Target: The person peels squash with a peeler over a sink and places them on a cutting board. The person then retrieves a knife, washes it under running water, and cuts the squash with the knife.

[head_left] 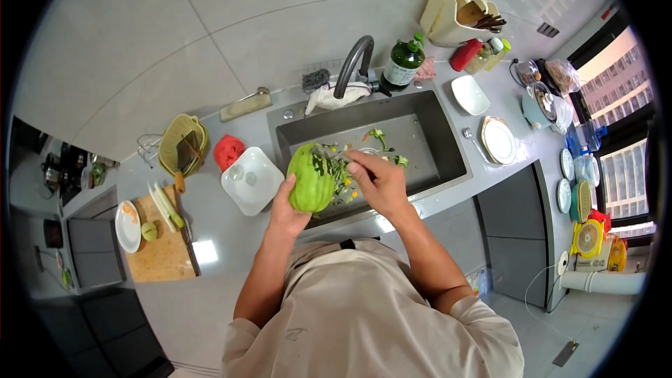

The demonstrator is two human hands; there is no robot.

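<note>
A beige shirt (378, 315) lay nearest the camera, filling the bottom centre of the frame. At the left, a wooden cutting board (150, 259) sat on the grey surface (231, 238), carrying pale stalks (164, 206) and a small round green piece (149, 231), with a white plate (128, 227) at its left edge. Above the board stood a yellowish basket (171, 141), then a crumpled red bag (229, 152) and a square white dish (250, 189) just left of the sink (444, 126).

In the centre, the left hand (285, 208) had its grip curled closely round the lower left of a green gourd (308, 182), held over the sink's near left part, a dark mottled patch on its upper right side. Scraps (378, 136) lay in the basin beyond. The right hand (381, 183) was just right of the gourd, fingers bent inward; I could not tell what its grip held.

Above the sink, at upper centre, rose the curved tap (353, 63), with a green bottle (404, 63) to its right. Farther right were a white bowl (470, 94), a spoon (477, 143) and a gold-rimmed plate (498, 141).
</note>
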